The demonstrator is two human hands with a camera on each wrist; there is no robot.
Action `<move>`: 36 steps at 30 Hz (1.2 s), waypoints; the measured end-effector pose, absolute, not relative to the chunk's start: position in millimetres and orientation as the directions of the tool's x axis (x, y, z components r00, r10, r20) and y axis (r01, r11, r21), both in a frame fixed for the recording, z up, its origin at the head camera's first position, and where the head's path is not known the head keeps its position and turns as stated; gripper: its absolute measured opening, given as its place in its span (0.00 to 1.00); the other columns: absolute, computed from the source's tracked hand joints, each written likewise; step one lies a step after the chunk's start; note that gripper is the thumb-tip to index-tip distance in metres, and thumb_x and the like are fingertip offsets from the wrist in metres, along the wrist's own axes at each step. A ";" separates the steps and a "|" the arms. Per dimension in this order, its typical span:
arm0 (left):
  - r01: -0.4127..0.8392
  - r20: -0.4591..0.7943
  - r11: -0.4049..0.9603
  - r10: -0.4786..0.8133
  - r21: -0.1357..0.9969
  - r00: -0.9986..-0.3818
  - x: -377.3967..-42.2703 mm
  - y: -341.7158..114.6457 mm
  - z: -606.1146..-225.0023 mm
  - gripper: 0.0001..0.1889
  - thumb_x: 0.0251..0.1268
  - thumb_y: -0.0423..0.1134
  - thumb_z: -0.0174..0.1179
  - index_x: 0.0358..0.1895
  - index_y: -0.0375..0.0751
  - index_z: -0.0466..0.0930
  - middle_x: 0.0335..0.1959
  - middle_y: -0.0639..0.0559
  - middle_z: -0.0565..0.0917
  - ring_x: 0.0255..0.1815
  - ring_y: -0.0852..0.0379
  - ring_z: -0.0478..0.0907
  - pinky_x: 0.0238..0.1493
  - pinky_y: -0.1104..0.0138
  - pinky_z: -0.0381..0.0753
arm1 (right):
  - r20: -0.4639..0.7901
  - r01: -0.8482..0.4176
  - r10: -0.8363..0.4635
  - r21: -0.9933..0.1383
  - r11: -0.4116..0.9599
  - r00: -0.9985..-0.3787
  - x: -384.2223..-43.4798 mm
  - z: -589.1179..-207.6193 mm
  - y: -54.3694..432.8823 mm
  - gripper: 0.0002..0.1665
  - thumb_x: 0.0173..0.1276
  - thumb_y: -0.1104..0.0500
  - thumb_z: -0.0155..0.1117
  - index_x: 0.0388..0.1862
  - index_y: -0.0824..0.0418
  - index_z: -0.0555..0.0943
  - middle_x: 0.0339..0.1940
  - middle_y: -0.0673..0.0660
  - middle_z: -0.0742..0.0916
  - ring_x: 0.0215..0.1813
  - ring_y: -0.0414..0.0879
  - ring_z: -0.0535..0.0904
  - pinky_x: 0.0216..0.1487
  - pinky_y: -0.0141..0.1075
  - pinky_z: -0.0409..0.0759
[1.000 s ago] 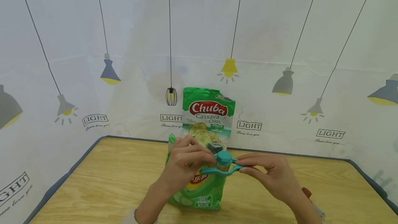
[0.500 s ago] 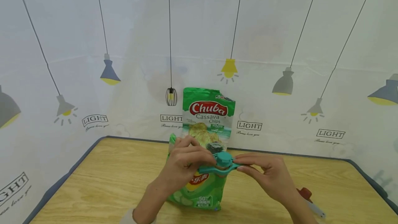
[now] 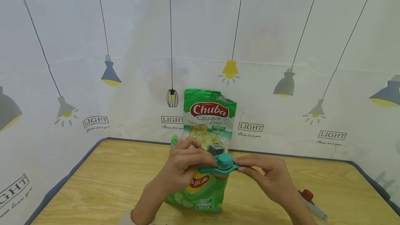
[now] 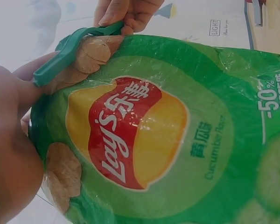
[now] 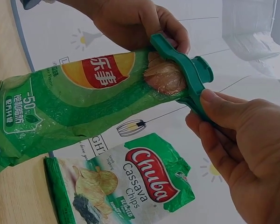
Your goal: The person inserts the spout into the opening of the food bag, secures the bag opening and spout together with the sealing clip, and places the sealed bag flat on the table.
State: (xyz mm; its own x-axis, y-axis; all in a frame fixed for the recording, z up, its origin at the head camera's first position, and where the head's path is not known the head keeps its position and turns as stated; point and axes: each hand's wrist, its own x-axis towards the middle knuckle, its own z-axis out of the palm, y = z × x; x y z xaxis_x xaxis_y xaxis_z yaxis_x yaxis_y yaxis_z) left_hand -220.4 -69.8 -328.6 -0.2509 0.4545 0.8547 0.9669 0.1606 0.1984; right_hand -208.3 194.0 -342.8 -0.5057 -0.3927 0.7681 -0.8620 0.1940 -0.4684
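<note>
A green Lay's chip bag [image 3: 204, 192] stands upright on the table, tilted slightly. Across its top lies a teal bag clip [image 5: 191, 74] with a round capped spout, its two arms close together over the bag's edge. My left hand [image 3: 184, 162] pinches the bag's top at the left, fingers curled, right by the clip's end. At the other end of the clip, my right hand [image 3: 272, 176] pinches it between thumb and fingers. In the left wrist view the bag's printed front [image 4: 140, 130] fills much of the frame. My left fingertips are partly hidden there.
Behind stands a Chuba cassava chips bag [image 3: 209, 114], torn at its top right corner. A grey clip with a red cap [image 3: 307, 197] lies on the wooden table [image 3: 125, 176] beside my right forearm. A lamp-patterned curtain [image 3: 200, 27] hangs behind.
The clip's arms, with a gap between them a second ago, have come together across the bag's top. My right forearm has shifted slightly left, uncovering more of the red-capped clip.
</note>
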 end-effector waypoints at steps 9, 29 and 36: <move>0.980 0.872 0.114 0.450 0.160 -0.195 -219.1 -68.0 -328.0 0.11 0.71 0.32 0.51 0.41 0.46 0.84 0.40 0.56 0.85 0.46 0.57 0.71 0.54 0.58 0.62 | 0.780 -0.868 -0.382 -0.462 0.184 -0.496 -208.3 -344.2 192.2 0.26 0.48 0.82 0.68 0.45 0.64 0.86 0.40 0.57 0.88 0.42 0.45 0.85 0.40 0.32 0.81; 0.939 0.807 0.285 0.499 0.192 -0.316 -215.8 -72.6 -324.5 0.14 0.55 0.36 0.70 0.45 0.50 0.82 0.42 0.60 0.80 0.44 0.61 0.71 0.41 0.66 0.63 | 0.806 -0.866 -0.350 -0.500 0.031 -0.478 -211.4 -348.0 187.8 0.24 0.49 0.87 0.63 0.44 0.71 0.84 0.39 0.63 0.87 0.43 0.48 0.85 0.39 0.35 0.81; 0.845 0.748 0.523 0.514 0.116 -0.421 -208.6 -76.9 -319.6 0.19 0.52 0.49 0.70 0.48 0.55 0.82 0.36 0.65 0.82 0.40 0.63 0.70 0.42 0.62 0.59 | 0.801 -0.850 -0.342 -0.526 -0.012 -0.491 -211.4 -349.5 187.3 0.23 0.51 0.87 0.62 0.45 0.72 0.84 0.40 0.64 0.87 0.44 0.48 0.85 0.40 0.35 0.81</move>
State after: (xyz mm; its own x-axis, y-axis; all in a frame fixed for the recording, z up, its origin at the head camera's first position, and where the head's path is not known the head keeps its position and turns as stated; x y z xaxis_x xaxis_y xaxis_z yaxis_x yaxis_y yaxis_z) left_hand -208.6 -76.9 -319.6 -0.4206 0.5136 0.7479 0.8445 0.5228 0.1160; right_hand -211.4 187.3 -349.5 -0.4906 -0.3422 0.8014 -0.8504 -0.0124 -0.5259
